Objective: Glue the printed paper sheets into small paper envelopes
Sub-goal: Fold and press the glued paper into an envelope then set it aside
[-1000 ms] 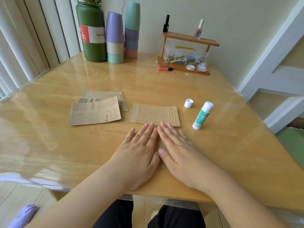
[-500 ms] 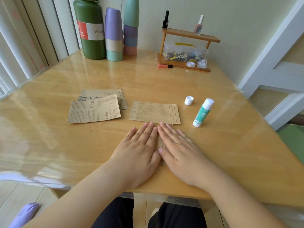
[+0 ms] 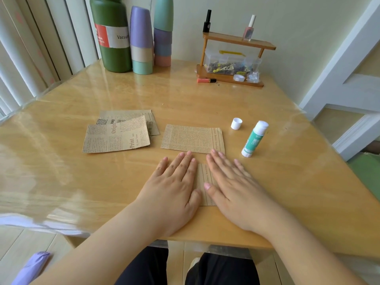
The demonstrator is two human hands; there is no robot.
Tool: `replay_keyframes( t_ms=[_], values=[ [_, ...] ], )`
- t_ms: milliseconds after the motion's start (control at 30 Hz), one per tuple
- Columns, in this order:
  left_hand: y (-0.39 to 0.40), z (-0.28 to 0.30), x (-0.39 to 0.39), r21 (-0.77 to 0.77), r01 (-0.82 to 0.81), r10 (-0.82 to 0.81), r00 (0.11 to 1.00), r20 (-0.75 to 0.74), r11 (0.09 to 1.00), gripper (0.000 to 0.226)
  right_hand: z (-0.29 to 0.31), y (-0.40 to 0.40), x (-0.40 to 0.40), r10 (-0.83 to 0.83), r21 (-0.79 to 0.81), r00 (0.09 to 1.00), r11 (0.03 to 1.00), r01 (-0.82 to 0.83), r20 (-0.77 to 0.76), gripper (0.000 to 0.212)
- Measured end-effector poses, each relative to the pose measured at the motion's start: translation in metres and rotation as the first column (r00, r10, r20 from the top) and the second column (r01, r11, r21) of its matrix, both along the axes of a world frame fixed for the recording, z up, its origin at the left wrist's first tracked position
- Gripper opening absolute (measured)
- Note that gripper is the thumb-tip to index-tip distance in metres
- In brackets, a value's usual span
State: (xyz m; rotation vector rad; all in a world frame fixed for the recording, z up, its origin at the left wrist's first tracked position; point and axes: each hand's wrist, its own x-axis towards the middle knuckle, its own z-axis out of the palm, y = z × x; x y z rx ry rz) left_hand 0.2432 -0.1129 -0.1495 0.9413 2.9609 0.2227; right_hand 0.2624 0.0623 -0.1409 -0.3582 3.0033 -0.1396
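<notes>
STEP: pressing a glued fold flat, likely | LEFT: loose printed sheets (image 3: 117,134) far-left on desk (image 3: 61,171) | GRIP: left hand (image 3: 174,186) and right hand (image 3: 236,186) flat, fingers extended, clamped on nothing | THING: envelope in progress (image 3: 204,182) beneath both palms; finished envelope (image 3: 193,138) just beyond | RIGHT: uncapped glue stick (image 3: 254,138) | NEXT: lift, take another sheet.

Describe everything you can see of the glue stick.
The glue stick lies on its side on the wooden table, to the right of the folded printed paper. Its tube is teal with a white base and a white glue end, uncapped. Its white cap stands apart, just beyond it. Neither hand touches it.
</notes>
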Motion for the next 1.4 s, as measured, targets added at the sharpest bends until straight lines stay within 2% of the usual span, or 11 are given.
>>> replay_keyframes(
  t_ms=[267, 333, 467, 600, 800, 1400],
  values=[
    [0.0, 0.001, -0.001, 0.0, 0.002, -0.002, 1.0, 0.006, 1.0, 0.08, -0.001, 0.0, -0.001, -0.003, -0.002, 1.0, 1.0, 0.003, -0.015, 0.083],
    [-0.001, 0.003, 0.0, 0.018, 0.007, -0.007, 1.0, 0.016, 1.0, 0.081, 0.0, 0.002, -0.001, 0.001, -0.047, 1.0, 0.999, -0.001, -0.01, 0.082],
    [-0.003, 0.009, 0.001, 0.061, 0.012, -0.012, 1.0, 0.011, 0.998, 0.083, 0.01, 0.003, -0.001, -0.006, -0.173, 1.0, 0.985, 0.01, 0.025, 0.067],
    [0.002, 0.008, -0.002, 0.066, 0.022, -0.022, 1.0, 0.005, 0.998, 0.083, 0.009, -0.005, -0.004, 0.045, -0.109, 0.999, 0.993, -0.048, -0.028, 0.076],
    [0.004, 0.002, -0.005, 0.021, 0.039, -0.039, 0.999, 0.026, 0.999, 0.083, 0.0, -0.012, -0.005, 0.037, -0.036, 0.999, 0.999, -0.037, -0.012, 0.081],
    [0.001, 0.003, -0.004, -0.03, 0.022, -0.021, 0.999, 0.028, 0.999, 0.084, 0.001, -0.009, -0.003, -0.005, 0.01, 1.0, 1.0, 0.005, -0.003, 0.081]
  ],
)
